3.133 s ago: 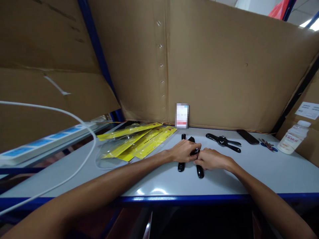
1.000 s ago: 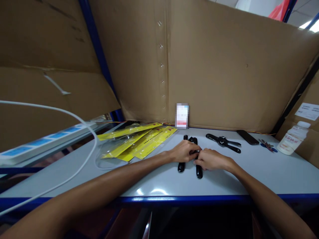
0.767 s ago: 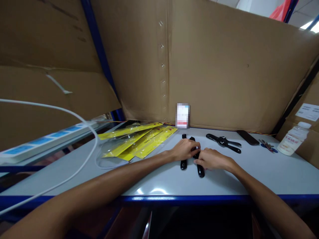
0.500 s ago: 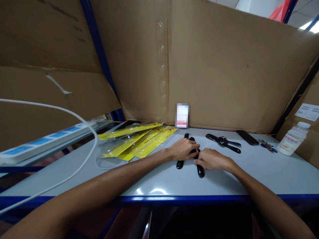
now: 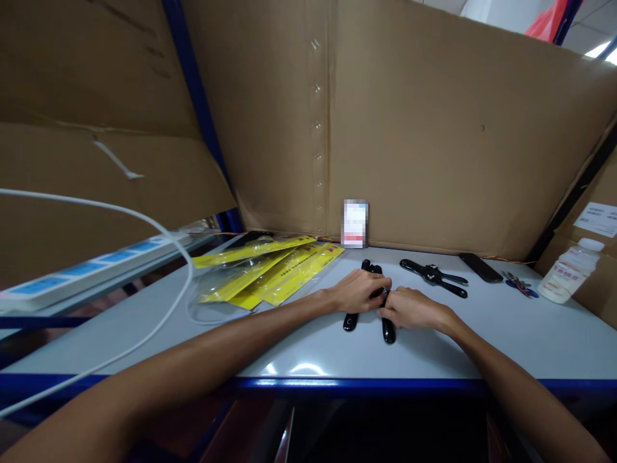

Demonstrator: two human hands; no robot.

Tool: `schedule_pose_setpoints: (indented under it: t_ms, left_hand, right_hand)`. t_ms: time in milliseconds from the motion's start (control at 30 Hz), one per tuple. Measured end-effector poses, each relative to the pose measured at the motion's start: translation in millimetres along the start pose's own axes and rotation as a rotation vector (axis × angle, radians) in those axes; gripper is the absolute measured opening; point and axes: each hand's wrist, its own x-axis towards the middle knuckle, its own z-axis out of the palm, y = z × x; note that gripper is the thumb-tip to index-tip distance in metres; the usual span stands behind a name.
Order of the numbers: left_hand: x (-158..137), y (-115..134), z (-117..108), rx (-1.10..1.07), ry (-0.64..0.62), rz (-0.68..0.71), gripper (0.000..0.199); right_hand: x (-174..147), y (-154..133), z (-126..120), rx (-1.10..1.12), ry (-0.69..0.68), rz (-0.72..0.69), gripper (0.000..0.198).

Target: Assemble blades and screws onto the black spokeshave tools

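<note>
A glossy black two-handled tool point(image 5: 388, 332), plier-like in outline, lies crossed under my hands on the grey tabletop. My left hand point(image 5: 364, 289) is closed over its middle, its fingers wrapped round the black parts. Just to the right, my right hand point(image 5: 409, 308) is closed against the same tool, its fingertips on the nearer right handle. The hands touch or nearly touch, and the tool's centre is hidden beneath them. A similar black tool point(image 5: 431, 275) rests farther right, its handles spread, with no hand on it.
Yellow cards in clear plastic packaging point(image 5: 294, 273) lie at the left. A white power strip point(image 5: 96, 270) and a looping white cable point(image 5: 183, 283) are beyond them. A phone point(image 5: 355, 224) leans on cardboard. At right are a dark phone point(image 5: 481, 267), keys point(image 5: 520, 285) and a bottle point(image 5: 571, 273).
The far ends of the black tool's two arms now sit closer together beyond my left hand. Both hands keep their hold; the whole view has shifted slightly.
</note>
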Motion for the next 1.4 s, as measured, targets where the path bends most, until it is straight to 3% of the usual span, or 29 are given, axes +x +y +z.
schedule_pose_setpoints:
  t_ms: [167,300,567,1000,1167,1400]
  left_hand:
    - [2,1,0,0.009,0.015,-0.065,0.012]
    - [1,-2,1,-0.031,0.020,-0.018,0.022]
    - [-3,-7,6,-0.141,0.083,0.016,0.014]
    - [8,4,7,-0.044,0.031,-0.243,0.012]
    - [7,5,8,-0.024,0.032,-0.148,0.016]
    - [-2,-5,-5,-0.085,-0.026,0.059,0.005]
  right_hand:
    - [0,1,1,-0.024,0.015,-0.011,0.038]
    - [1,3,2,-0.037,0.019,-0.017,0.040]
    - [1,3,2,0.011,0.002,-0.018,0.043]
    - [0,3,1,-0.046,0.024,0.010,0.040]
    - [2,4,2,-0.059,0.019,0.008,0.038]
    - [-1,-1,-2,-0.045,0.006,0.013,0.039]
